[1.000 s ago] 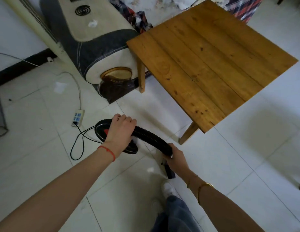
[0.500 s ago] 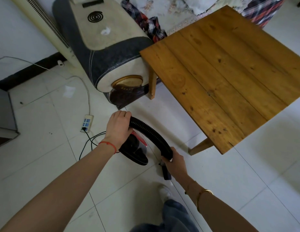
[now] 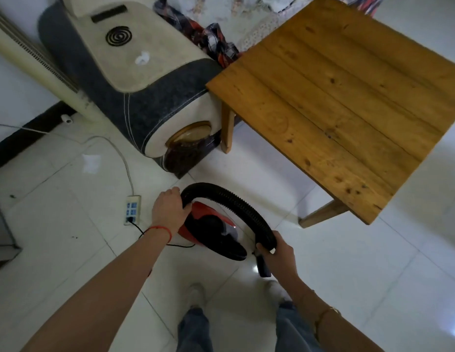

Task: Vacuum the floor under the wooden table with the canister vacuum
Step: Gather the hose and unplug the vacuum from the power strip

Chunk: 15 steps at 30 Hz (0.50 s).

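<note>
Underfoot, white tiled floor (image 3: 348,275), wooden table (image 3: 348,97)

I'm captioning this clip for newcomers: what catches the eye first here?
The black ribbed hose arches mid-frame, the left hand gripping one end and the right hand the other, over the red canister vacuum. The wooden table fills the upper right.
</note>
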Motion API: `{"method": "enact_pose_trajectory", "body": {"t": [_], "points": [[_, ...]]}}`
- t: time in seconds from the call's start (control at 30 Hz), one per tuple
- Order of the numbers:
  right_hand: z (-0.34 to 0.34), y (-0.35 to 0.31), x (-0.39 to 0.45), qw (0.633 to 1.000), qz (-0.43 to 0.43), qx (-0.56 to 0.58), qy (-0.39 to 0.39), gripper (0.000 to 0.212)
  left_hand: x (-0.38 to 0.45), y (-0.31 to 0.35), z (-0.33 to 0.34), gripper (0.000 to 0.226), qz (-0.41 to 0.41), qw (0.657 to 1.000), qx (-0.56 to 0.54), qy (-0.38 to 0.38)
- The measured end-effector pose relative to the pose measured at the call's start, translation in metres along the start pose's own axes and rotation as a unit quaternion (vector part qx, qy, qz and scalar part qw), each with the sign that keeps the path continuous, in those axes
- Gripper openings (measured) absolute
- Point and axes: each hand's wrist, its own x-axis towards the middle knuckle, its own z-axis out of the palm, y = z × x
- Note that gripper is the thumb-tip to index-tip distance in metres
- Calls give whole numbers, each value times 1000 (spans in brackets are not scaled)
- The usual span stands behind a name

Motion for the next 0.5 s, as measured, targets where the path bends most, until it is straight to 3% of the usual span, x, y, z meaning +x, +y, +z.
{"method": "enact_pose_trajectory", "body": {"t": [0.17,0.27,0.37,0.5], "points": [[31,-9,-16,995,27,52,85,24,0,-39,26,57,-63,988,-73,-117],[48,-11,-24,991,38,64,114,25,-8,-51,54,48,-63,968,-134,-201],[61,-9,-29,990,30,68,121,27,-18,-53,81,35,-48,953,-190,-232],[71,-5,-35,991,29,66,113,29,-32,-44,109,38,-64,940,-237,-237]]}}
